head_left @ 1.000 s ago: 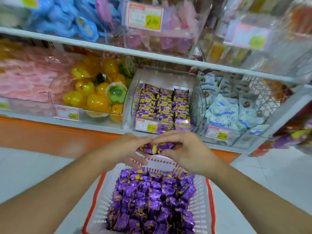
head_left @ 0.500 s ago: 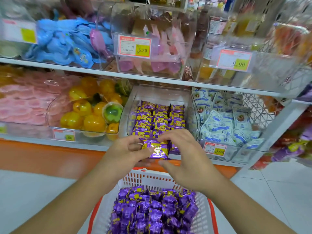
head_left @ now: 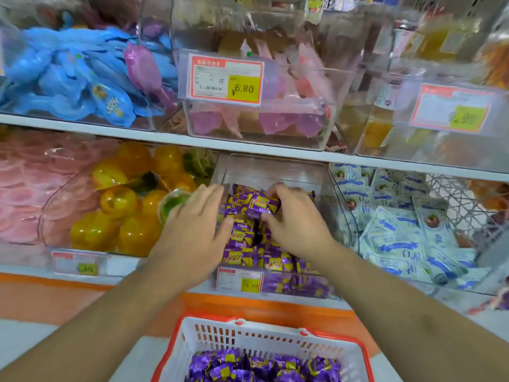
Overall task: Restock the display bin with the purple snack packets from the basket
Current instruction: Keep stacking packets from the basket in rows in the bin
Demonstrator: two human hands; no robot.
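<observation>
Both hands [head_left: 249, 216] pinch purple packets [head_left: 259, 206] — over display bin [head_left: 327, 188].

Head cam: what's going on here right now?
A person is restocking a clear display bin on the lower shelf with purple snack packets. Both hands are inside the bin: the right hand and left hand hold a small bunch of packets between them, over the rows already lying there. A white basket with an orange rim sits below, with many more purple packets in it.
</observation>
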